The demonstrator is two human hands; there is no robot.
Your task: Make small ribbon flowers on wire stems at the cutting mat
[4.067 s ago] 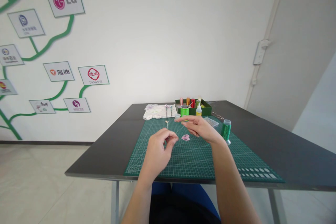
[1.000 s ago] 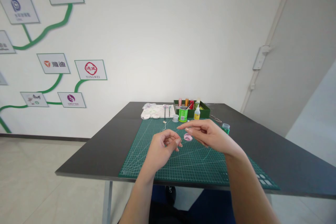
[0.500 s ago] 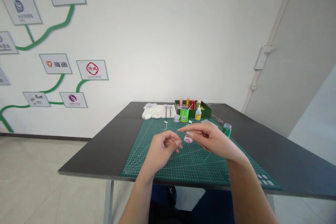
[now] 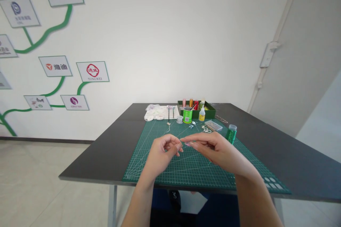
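My left hand (image 4: 165,151) is held above the green cutting mat (image 4: 149,159), thumb and fingers closed in a pinch. Whatever it holds is too small to make out. From the other side my right hand (image 4: 217,149) reaches over with its index finger stretched out, the tip at the left fingertips, the thumb lower and apart. A small pink ring-like roll (image 4: 188,144) lies on the mat, mostly hidden behind the right fingers. Just beyond the right hand stands a spool of green thread (image 4: 231,134).
Farther back are scissors (image 4: 206,129), a clear case (image 4: 213,125), a glue bottle (image 4: 201,114), a green can (image 4: 187,115) and a green box (image 4: 210,112) with thread spools. White material (image 4: 154,115) lies at the back left of the black table (image 4: 101,156).
My right hand has come lower and closer to the left fingertips, now covering most of the pink roll. The scissors and clear case show more. The view has shifted slightly.
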